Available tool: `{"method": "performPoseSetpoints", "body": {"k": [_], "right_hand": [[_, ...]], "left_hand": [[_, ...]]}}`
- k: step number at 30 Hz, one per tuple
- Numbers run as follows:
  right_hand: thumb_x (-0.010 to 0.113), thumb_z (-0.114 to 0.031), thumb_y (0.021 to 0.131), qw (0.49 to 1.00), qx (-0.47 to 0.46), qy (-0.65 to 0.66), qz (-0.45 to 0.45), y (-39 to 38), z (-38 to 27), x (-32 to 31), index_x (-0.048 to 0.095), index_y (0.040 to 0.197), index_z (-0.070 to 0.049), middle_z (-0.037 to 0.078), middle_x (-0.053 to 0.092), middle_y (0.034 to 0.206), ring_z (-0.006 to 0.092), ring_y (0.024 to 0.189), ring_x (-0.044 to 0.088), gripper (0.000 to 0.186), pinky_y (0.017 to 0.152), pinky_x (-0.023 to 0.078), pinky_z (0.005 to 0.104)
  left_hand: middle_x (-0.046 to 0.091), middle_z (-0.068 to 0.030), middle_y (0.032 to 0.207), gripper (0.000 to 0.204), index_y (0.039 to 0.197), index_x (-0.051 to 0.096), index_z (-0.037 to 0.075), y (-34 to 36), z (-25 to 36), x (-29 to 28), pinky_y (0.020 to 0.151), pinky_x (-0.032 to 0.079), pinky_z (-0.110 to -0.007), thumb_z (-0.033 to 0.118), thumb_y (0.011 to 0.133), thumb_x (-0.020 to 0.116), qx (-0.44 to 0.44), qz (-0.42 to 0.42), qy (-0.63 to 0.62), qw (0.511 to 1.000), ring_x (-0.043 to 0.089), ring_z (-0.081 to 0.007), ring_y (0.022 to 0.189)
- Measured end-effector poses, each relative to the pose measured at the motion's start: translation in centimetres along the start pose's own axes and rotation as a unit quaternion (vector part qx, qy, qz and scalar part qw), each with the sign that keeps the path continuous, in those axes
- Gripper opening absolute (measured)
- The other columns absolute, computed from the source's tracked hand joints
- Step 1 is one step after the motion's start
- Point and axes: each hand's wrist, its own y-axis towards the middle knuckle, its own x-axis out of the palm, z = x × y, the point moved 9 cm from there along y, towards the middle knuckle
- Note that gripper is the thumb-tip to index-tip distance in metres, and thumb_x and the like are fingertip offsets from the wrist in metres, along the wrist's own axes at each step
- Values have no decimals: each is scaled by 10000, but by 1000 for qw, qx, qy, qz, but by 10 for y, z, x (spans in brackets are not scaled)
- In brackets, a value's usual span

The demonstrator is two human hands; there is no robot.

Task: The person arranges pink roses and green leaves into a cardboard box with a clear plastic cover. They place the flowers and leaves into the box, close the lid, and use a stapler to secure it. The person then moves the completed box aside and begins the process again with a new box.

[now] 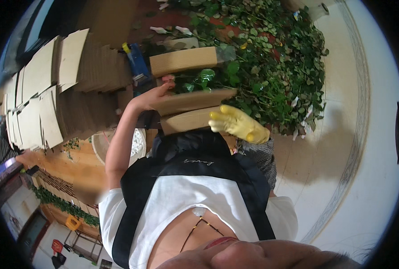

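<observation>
My bare left hand (pixel 154 96) reaches behind the left end of a raised cardboard flap (pixel 195 101), beside a pink rose bloom (pixel 168 79). Its fingertips lie close to the bloom; the thumb and part of the fingers are hidden, so whether it grips anything is unclear. My right hand (pixel 236 123), in a yellow rubber glove, has its fingers apart at the right end of the nearer cardboard strip (pixel 188 121). Green leafy stems (pixel 206 80) lie between this cardboard and a farther corrugated panel (pixel 184 61), which has clear film at its right end.
Tall stacks of flat cardboard (pixel 38 98) stand at my left. A blue tool with a yellow tip (pixel 137 62) lies beside the panel. Leafy rose stems (pixel 275 76) heap across the far and right side. A white tub (pixel 102 148) sits below my left forearm.
</observation>
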Motion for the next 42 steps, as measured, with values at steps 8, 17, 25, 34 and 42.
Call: {"method": "performPoseSetpoints", "body": {"k": [8,17,25,34,42], "right_hand": [[777,-206,783,509,143,-849,-2,122,47,-89,425,1440,-26,178,551,1305,337,1149,562,767,990,474,393],[824,-221,703,421,233,-876,-25,144,62,-84,496,1384,-31,156,585,1223,325,1060,603,779,936,494,398],[779,-173,699,468,143,-872,-6,137,63,-83,524,1327,-10,157,597,1209,312,1066,596,696,961,484,385],[764,-164,714,470,109,-876,-17,139,72,-77,541,1305,-12,147,594,1246,293,1079,594,650,973,476,379],[593,-208,881,307,194,-932,19,134,107,-112,589,1258,-101,95,623,1221,227,1077,620,392,926,466,330]], "left_hand": [[594,-120,1349,368,1400,490,30,-52,-80,-3,957,506,-327,181,1069,435,30,261,-433,862,628,-202,1121],[651,-148,1032,474,1257,575,12,-117,-114,-32,815,524,-462,268,871,675,-279,569,368,680,637,-345,994],[664,-75,911,140,951,695,112,-128,-122,-36,737,538,-424,120,856,593,-325,525,395,680,670,-282,836],[694,-71,1019,212,1104,714,67,-190,-46,-47,786,518,-374,188,963,613,-132,683,253,672,663,-263,853],[624,48,865,197,1077,643,51,-67,-17,-8,719,452,-217,225,1013,578,30,220,-427,877,554,-29,782]]}}
